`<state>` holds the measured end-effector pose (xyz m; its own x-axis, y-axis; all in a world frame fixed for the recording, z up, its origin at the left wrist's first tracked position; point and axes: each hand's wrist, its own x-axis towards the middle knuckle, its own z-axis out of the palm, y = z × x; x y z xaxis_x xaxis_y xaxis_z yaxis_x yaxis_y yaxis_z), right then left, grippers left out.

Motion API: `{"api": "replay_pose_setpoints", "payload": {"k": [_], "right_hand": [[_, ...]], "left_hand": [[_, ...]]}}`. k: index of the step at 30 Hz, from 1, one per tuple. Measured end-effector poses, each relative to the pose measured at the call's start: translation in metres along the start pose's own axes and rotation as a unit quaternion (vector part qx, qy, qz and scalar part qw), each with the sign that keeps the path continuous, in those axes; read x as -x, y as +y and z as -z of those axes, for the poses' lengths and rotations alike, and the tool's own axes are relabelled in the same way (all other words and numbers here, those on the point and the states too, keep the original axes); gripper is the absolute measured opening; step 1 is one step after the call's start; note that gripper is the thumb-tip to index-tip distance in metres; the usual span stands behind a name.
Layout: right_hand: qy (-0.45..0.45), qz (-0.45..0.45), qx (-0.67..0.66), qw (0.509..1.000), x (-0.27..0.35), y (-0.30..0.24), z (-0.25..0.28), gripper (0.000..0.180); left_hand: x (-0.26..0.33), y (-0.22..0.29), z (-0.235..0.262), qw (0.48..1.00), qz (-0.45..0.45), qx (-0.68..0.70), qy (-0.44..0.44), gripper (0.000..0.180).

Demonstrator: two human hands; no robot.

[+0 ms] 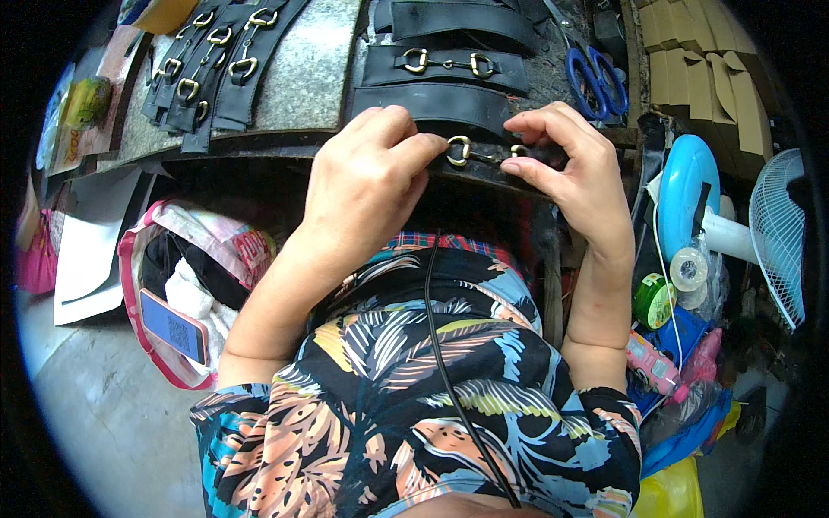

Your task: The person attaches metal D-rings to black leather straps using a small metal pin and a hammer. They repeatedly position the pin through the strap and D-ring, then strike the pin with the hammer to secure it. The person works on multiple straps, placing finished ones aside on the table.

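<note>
At the bench's front edge my left hand (371, 168) is closed, its thumb and forefinger pinched at the left ring of a gold-coloured metal horsebit (459, 152). My right hand (574, 168) curls around the horsebit's other end, thumb against the ring and forefinger raised a little above it. A dark strap seems to lie beneath the metal, though my fingers hide much of it. Just beyond, black leather straps (432, 105) lie in a row, one of them bearing a fitted horsebit (449, 63).
More black straps with gold horsebits (207, 65) lie on a grey stone slab (302, 78) at left. Blue-handled scissors (596, 82) rest at right, near folded cardboard pieces (717, 95). A white fan (777, 233) stands at far right. A bag with a phone (173, 326) sits lower left.
</note>
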<state>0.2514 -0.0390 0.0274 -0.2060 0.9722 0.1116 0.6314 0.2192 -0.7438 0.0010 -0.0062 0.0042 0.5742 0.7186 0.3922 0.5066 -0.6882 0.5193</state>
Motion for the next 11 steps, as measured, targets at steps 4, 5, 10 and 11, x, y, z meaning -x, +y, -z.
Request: {"api": "replay_pose_setpoints", "payload": {"k": [4,5,10,11], "right_hand": [[0.013,-0.016,-0.053,0.998,0.008,0.006,0.009,0.018],[0.026,-0.029,-0.068,0.997,0.009,0.009,0.007,0.016],[0.083,-0.033,-0.035,0.995,0.013,0.011,-0.004,0.014],[0.081,-0.025,-0.005,0.996,0.013,0.008,-0.006,0.014]], "left_hand": [[0.002,-0.004,0.001,1.0,-0.015,-0.003,0.01,0.03],[0.002,-0.004,0.0,1.0,-0.019,-0.002,0.017,0.03],[0.006,-0.006,-0.004,0.999,-0.026,0.0,0.042,0.031],[0.007,-0.007,-0.004,0.999,-0.028,-0.004,0.042,0.031]]}}
